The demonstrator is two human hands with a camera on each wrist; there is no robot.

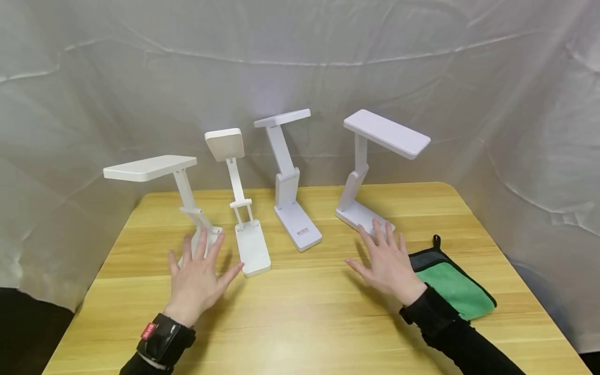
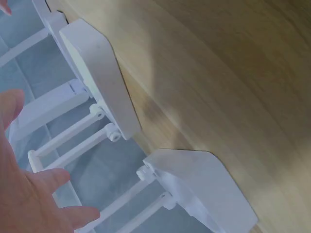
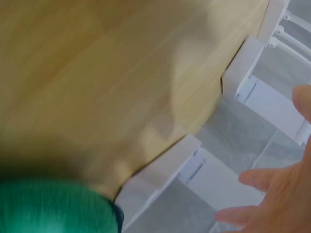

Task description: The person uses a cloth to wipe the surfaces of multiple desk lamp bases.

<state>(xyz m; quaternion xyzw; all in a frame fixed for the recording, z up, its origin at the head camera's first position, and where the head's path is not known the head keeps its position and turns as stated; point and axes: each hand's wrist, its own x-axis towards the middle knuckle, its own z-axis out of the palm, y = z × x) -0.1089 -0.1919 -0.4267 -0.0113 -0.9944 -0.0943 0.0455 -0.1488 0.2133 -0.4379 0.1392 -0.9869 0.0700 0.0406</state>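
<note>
While the left hand and right hand spread empty below, the upper-centre lamp looks light, rigid, best held by its base.

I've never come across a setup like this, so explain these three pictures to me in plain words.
There is no machine here, only a person's bare left hand and right hand. The wide picture comes from a camera worn on the head, looking forward and down. The two closer, tilted ones come from cameras worn on the wrists, one per hand. On the wooden table stand four white desk lamps; a green and dark grey cloth lies at the right. Neither hand holds anything: the fingers are spread, the left ones near the leftmost lamp, the right ones near the rightmost lamp.
</note>
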